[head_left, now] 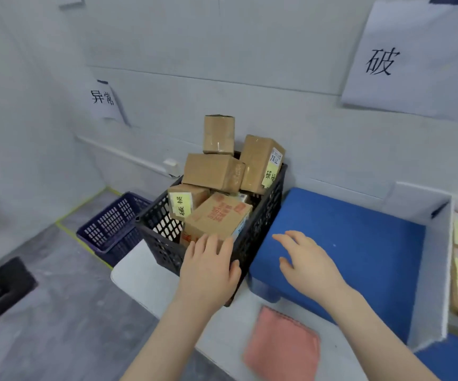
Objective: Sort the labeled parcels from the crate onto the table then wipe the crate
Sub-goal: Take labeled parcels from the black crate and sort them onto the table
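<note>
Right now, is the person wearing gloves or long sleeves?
No. The left hand and right hand are bare, with no gloves, rings or watch showing. The left forearm and right forearm are bare too; no sleeve reaches into view.

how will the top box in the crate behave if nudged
The top box probably tips easily: it stands on end atop a tilted box. Taped cardboard, so likely stiff; small, so perhaps light.

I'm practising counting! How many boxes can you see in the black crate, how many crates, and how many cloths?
Boxes seen in the black crate: 5, more may hide beneath
Crates: 2, black crate and purple crate
Cloths: 1, pink cloth
Total: 8
</note>
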The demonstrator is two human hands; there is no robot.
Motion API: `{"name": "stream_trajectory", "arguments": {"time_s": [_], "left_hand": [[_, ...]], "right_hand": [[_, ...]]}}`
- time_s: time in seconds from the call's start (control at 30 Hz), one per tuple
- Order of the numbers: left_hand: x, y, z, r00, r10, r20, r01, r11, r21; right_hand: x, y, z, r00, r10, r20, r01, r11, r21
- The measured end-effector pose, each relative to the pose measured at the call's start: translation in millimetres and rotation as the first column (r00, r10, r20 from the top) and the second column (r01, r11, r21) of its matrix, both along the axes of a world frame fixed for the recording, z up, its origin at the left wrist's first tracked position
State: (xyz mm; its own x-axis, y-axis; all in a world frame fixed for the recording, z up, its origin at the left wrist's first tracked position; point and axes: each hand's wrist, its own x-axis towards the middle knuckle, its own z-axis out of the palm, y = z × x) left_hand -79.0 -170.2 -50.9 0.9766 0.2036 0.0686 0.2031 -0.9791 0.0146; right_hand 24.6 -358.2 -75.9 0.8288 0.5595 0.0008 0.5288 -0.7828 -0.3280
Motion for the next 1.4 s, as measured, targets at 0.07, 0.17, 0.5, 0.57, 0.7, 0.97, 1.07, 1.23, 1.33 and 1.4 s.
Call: {"name": "stream_trajectory", "arguments": {"time_s": [0.07, 0.17, 0.5, 0.57, 0.7, 0.97, 1.07, 1.23, 1.33, 1.4], "left_hand": [[1, 11, -5, 1.0, 0.008, -0.003, -0.008, 1.0, -0.017], [7, 22, -16, 1.0, 0.023, -0.018, -0.024, 0.998, -0.052], [40, 74, -32, 0.994, 0.098, -0.038, -0.102, 0.99, -0.096], [45, 83, -34, 0.996, 0.085, -0.025, -0.087, 0.991, -0.097], [63, 112, -39, 1.0, 0.028, 0.009, -0.027, 0.997, -0.071], [96, 142, -53, 0.988, -0.128, -0.084, 0.073, 0.878, -0.474], [103, 154, -56, 0.987, -0.134, -0.084, 0.051, 0.771, -0.634], [105, 166, -57, 0.988, -0.152, -0.009, 0.103, 0.71, -0.697], [103, 171, -63, 0.992, -0.128, 0.017, 0.091, 0.601, -0.794], [102, 175, -67, 0.992, -0.123, 0.012, 0.077, 0.54, -0.838]], "right_hand": [[2, 13, -2, 1.0, 0.011, -0.013, -0.011, 1.0, -0.004], [10, 28, -6, 0.999, 0.022, -0.045, -0.022, 1.0, 0.009], [40, 78, -16, 0.994, 0.061, -0.091, -0.054, 0.995, 0.086], [44, 92, -15, 0.993, 0.07, -0.095, -0.061, 0.994, 0.095], [54, 124, -15, 0.995, 0.037, -0.089, -0.025, 0.992, 0.127], [39, 156, -25, 0.918, -0.287, -0.273, 0.35, 0.909, 0.224], [27, 170, -23, 0.829, -0.393, -0.398, 0.52, 0.804, 0.288], [8, 189, -12, 0.796, -0.453, -0.403, 0.596, 0.707, 0.382], [9, 187, 0, 0.835, -0.446, -0.323, 0.551, 0.685, 0.477], [8, 185, 6, 0.851, -0.418, -0.318, 0.525, 0.67, 0.524]]}}
